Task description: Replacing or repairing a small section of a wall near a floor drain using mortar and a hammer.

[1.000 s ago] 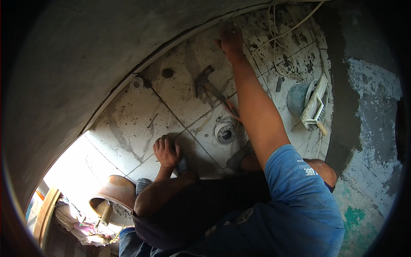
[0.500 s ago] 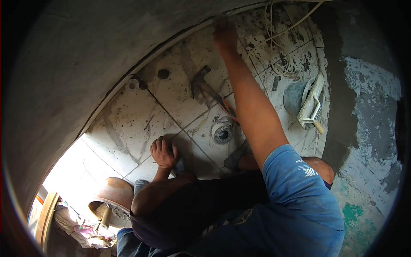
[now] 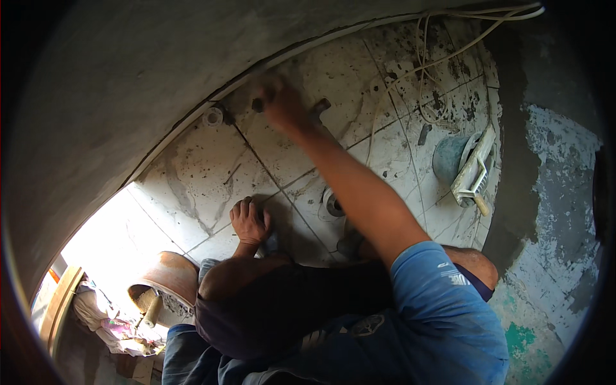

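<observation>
My right hand [image 3: 280,106] is stretched out over the dirty tiled floor [image 3: 346,70], close to the foot of the wall. Motion smears its fingers, so whether they hold anything is unclear. A dark spot [image 3: 257,104] lies just beside it. The head of a hammer [image 3: 320,108] sticks out past my right forearm, which hides the handle. Partly under that forearm is a round white ring with a dark centre [image 3: 332,203]. My left hand [image 3: 249,221] rests by my knee on the tiles, fingers spread, holding nothing.
On the right a grey-green bucket [image 3: 449,157] stands with a white wooden-handled float [image 3: 473,173] against it. Pale cable [image 3: 443,61] loops at the far right. A brown bucket [image 3: 168,273] with a roller-like handle sits lower left. The grey wall [image 3: 192,58] curves along the far side.
My right hand has swept left along the wall's foot and a little nearer, and its forearm now covers the hammer's handle. My left hand stays in place. The view has shifted slightly.
</observation>
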Tool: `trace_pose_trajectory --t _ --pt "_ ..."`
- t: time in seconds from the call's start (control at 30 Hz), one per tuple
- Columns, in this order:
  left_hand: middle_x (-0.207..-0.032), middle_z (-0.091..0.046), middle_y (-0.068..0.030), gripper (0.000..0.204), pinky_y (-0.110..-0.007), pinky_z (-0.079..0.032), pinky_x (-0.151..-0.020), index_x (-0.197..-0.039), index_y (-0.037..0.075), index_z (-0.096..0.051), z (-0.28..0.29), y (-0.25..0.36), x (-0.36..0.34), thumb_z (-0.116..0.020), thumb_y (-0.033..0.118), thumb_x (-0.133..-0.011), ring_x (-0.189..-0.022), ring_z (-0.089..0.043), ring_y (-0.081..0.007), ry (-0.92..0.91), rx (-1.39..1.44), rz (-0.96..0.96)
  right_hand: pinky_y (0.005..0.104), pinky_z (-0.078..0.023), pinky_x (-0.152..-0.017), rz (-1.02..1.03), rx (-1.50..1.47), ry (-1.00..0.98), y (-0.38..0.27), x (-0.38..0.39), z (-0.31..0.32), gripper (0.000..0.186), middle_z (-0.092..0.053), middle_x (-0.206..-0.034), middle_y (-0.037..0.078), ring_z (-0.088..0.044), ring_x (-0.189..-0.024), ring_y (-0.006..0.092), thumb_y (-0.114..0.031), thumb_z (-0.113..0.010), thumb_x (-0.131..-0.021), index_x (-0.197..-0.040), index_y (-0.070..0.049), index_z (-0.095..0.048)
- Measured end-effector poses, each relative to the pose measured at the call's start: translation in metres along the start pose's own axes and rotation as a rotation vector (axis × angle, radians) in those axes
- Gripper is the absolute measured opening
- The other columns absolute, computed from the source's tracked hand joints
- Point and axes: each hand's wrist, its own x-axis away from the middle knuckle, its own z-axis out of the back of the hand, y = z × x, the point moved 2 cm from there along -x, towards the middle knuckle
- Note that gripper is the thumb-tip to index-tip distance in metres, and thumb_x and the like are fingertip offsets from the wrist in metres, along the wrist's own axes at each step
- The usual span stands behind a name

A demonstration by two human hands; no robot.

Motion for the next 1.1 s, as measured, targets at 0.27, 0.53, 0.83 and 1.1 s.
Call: trace_pose_trajectory --t 0.27,0.53,0.83,1.1 --pt "-0.107 -0.056 -0.014 0.039 -0.044 -0.038 -0.083 -0.099 0.002 -0.056 0.005 -0.001 0.001 -0.063 0.029 -0.073 -0.098 -0.051 -0.0326 -0.029 0.023 0.014 0.0455 -0.049 -0.073 -0.181 -0.268 0.283 -0.016 0.007 -0.007 0.044 -0.06 -0.093 0.03 -0.063 -0.083 0.039 -0.032 -0.054 -0.093 -0.118 0.003 -0.045" --pt "-0.107 -0.056 -0.0135 0.039 -0.044 -0.039 -0.082 -0.102 0.003 -0.055 0.009 -0.002 0.001 -0.062 0.027 -0.072 -0.096 -0.051 -0.0327 0.01 0.033 0.013 0.0349 -0.046 -0.057 -0.321 -0.983 0.189 -0.022 0.033 -0.066 0.021 -0.057 -0.074 0.012 -0.054 -0.062 0.0216 -0.021 -0.042 -0.096 -0.099 -0.001 -0.048" --pt "-0.106 -0.055 -0.0136 0.04 -0.044 -0.039 -0.082 -0.101 0.002 -0.055 0.01 -0.002 0.003 -0.063 0.028 -0.072 -0.097 -0.051 -0.0327 0.003 0.057 0.02 0.029 -0.042 -0.053 -0.529 -1.808 0.284 -0.005 -0.028 -0.047 0.022 -0.057 -0.077 0.013 -0.051 -0.06 0.0204 -0.01 -0.034 -0.093 -0.092 0.001 -0.053" --pt "-0.11 -0.054 -0.014 0.041 -0.045 -0.038 -0.087 -0.106 0.002 -0.054 0.017 -0.003 -0.01 -0.064 0.027 -0.073 -0.103 -0.049 -0.034 -0.005 0.081 0.008 0.0314 -0.045 -0.056 -0.481 -1.201 0.098 0.005 -0.002 -0.036 0.021 -0.058 -0.081 0.012 -0.057 -0.065 0.0208 -0.013 -0.036 -0.095 -0.091 0.0 -0.052"
